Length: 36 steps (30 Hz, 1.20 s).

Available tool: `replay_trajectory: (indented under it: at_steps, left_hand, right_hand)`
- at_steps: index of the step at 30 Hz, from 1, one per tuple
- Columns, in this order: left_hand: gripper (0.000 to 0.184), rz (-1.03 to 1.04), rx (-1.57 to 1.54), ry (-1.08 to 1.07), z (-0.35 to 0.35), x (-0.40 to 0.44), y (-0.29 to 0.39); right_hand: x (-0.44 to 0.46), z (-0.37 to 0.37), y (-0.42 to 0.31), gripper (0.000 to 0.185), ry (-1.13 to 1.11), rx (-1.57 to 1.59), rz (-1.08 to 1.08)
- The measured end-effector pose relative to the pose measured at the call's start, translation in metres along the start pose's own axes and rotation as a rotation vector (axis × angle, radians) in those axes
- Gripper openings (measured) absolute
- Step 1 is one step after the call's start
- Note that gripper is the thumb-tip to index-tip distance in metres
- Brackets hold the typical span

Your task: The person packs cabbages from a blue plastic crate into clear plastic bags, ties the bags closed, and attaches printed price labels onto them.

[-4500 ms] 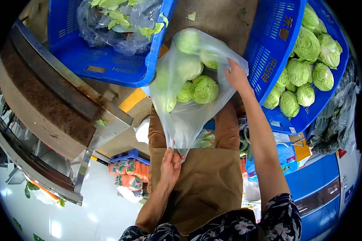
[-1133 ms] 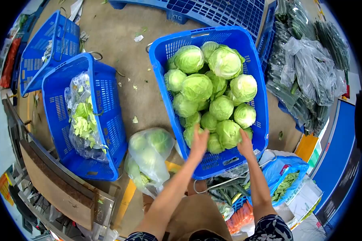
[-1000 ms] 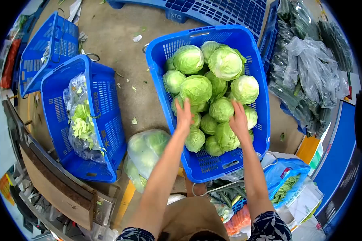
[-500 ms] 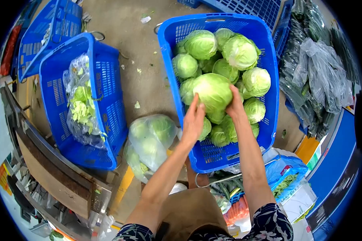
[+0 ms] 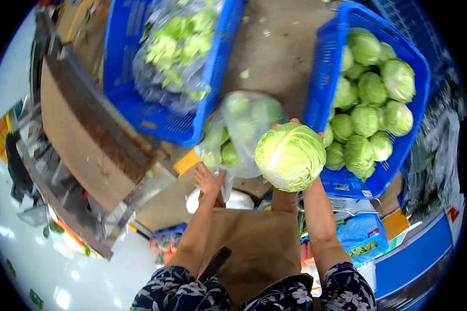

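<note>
A pale green cabbage [image 5: 290, 156] rests in my right hand [image 5: 313, 186], held up in front of my body. Most of that hand is hidden behind it; fingertips show past its far edge. My left hand [image 5: 208, 180] holds nothing, its fingers spread, close to the near edge of a clear plastic bag [image 5: 251, 124] with several cabbages inside. Whether it touches the bag I cannot tell. To the right stands a blue crate [image 5: 316, 78] with many loose cabbages [image 5: 366, 120] piled in it.
On the left, a second blue crate [image 5: 220, 67] holds loose leaves [image 5: 176, 44] on crumpled plastic. A brown-edged counter [image 5: 83, 114] lies to its left. Wrapped dark green produce [image 5: 433, 155] is at the far right. A blue bag of greens [image 5: 360, 236] sits near my right forearm.
The cabbage has left the right crate and moved toward me, now in my right hand alone. My left hand has let go and moved left beside the plastic bag. The view has turned left.
</note>
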<state>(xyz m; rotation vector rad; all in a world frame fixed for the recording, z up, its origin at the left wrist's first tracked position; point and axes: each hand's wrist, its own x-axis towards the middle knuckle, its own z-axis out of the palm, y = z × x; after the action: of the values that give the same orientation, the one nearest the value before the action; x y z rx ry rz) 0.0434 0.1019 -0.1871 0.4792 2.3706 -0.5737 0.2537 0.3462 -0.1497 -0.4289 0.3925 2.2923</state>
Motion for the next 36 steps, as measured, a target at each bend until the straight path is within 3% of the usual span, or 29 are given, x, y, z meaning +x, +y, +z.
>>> replay_trajectory:
  at_steps: [3,5,7,11,12,15,16,17,19,21,24,26,27,28,29,30,32,35,36]
  left_hand:
    - [0.110,-0.194,-0.099,-0.144,0.041,0.032,-0.034]
    - [0.113,-0.248,-0.185,-0.272,0.053,0.050,-0.038]
    - [0.112,-0.288,-0.226,-0.411,0.063,0.063,-0.037]
    - [0.056,-0.313,-0.158,-0.444,0.119,0.075,-0.064]
    - [0.031,-0.172,-0.098,-0.323,0.144,0.077,-0.081]
    - [0.023,-0.435,-0.988,-0.467,0.079,0.055,-0.084]
    - [0.019,-0.374,-1.530,-0.431,0.077,0.048,-0.101]
    - [0.015,-0.289,-1.766,-0.374,0.078,0.045,-0.113]
    - [0.014,-0.346,-1.855,-0.524,-0.016,0.009,-0.084]
    - [0.013,-0.138,-1.886,-0.700,-0.061,-0.006,-0.080]
    - [0.021,-0.309,-1.878,-0.787,-0.078,-0.030,-0.089]
    - [0.030,-0.684,-2.253,-1.211,-0.067,-0.026,-0.115]
    - [0.029,-0.668,-2.275,-1.335,-0.033,-0.011,-0.151]
    - [0.029,-0.608,-1.937,-0.940,-0.085,-0.034,-0.101]
    - [0.028,-0.513,-1.949,-1.022,-0.060,-0.027,-0.127]
    - [0.027,-0.614,-1.696,-0.914,-0.064,-0.028,-0.124]
    - [0.018,-0.513,-1.518,-0.769,-0.051,-0.029,-0.125]
    - [0.018,-0.444,-1.499,-0.831,-0.037,-0.034,-0.129]
    - [0.018,-0.466,-1.473,-0.816,-0.032,-0.037,-0.127]
  right_hand:
    - [0.000,-0.027,0.047,0.082,0.056,-0.014,0.166]
    - [-0.002,-0.037,0.068,0.070,0.327,-0.070,0.292]
    - [0.002,-0.061,0.089,0.063,0.263,-0.084,0.397]
    - [0.008,-0.115,0.126,0.062,0.351,-0.279,0.596]
    - [0.011,-0.130,0.132,0.061,0.338,-0.304,0.623]
    - [0.013,-0.161,0.144,0.058,0.422,-0.383,0.717]
    - [0.015,-0.164,0.145,0.058,0.487,-0.441,0.730]
    - [0.014,-0.166,0.145,0.058,0.556,-0.498,0.741]
    - [0.010,-0.178,0.142,0.059,0.568,-0.614,0.705]
    - [0.007,-0.180,0.136,0.060,0.709,-0.782,0.677]
    - [-0.013,-0.203,0.117,0.063,0.577,-1.675,0.232]
    - [-0.020,-0.188,0.092,0.065,0.470,-2.011,0.166]
    - [-0.024,-0.170,0.084,0.063,0.431,-2.128,0.197]
    - [-0.029,-0.158,0.065,0.054,0.038,-2.248,0.208]
    - [-0.037,-0.124,0.057,0.045,-0.019,-2.130,-0.071]
    - [-0.041,-0.075,0.020,0.045,0.112,-2.020,-0.005]
    - [-0.044,0.023,-0.031,0.045,0.315,-1.743,0.103]
    - [-0.037,0.057,-0.172,0.071,0.914,-2.112,-0.861]
    - [-0.036,0.050,-0.236,0.095,0.963,-2.397,-0.969]
